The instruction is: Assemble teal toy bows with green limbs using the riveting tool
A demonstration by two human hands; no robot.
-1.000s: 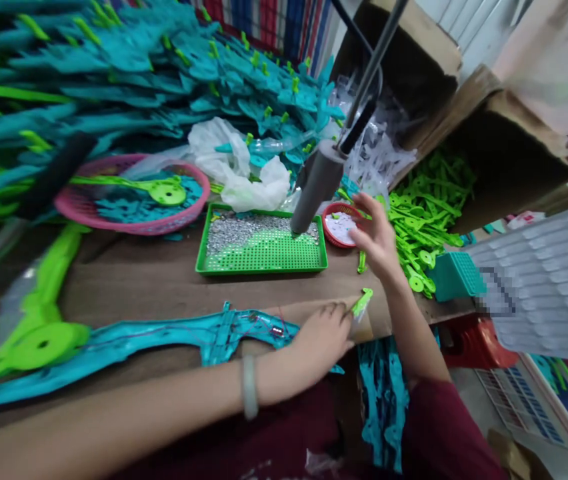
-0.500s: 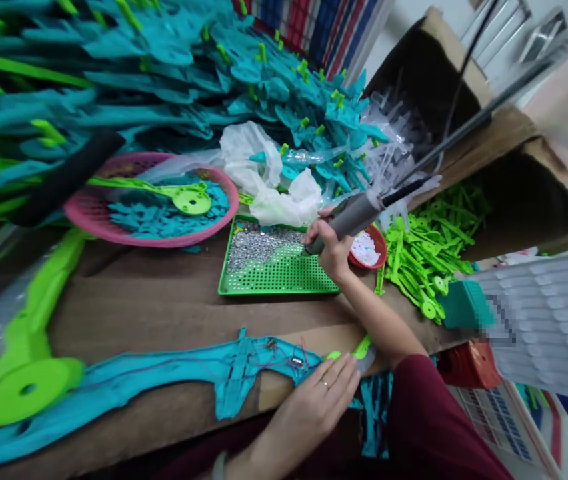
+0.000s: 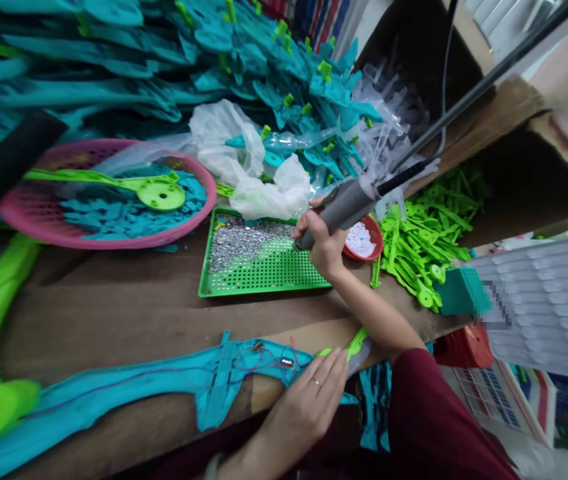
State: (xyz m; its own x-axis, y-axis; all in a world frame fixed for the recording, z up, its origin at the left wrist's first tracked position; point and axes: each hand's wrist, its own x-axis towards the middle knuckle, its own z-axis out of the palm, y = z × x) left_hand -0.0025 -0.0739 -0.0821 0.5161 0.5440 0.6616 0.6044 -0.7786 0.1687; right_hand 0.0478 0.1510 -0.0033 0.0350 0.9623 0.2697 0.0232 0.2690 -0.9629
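Observation:
My right hand [image 3: 321,243] grips a grey powered screwdriver [image 3: 347,203] that hangs from a cable, its tip down in the green perforated tray [image 3: 264,270] of small silver screws. My left hand [image 3: 309,403] lies with fingers stretched out on the right end of a long teal plastic toy part [image 3: 164,387] at the near edge of the wooden table. A small lime green piece [image 3: 349,347] sits at those fingertips. Thin wires and a small component show on the teal part.
A pink basket [image 3: 104,197] with teal pieces and a green paddle stands at the left. A small red dish [image 3: 364,240] sits by the tray. Green plastic parts [image 3: 429,233] spill from a cardboard box at the right. Teal parts pile up behind.
My right hand went from open near the red dish to gripping the screwdriver, tilting it over the screw tray. My left hand stayed on the teal part's end.

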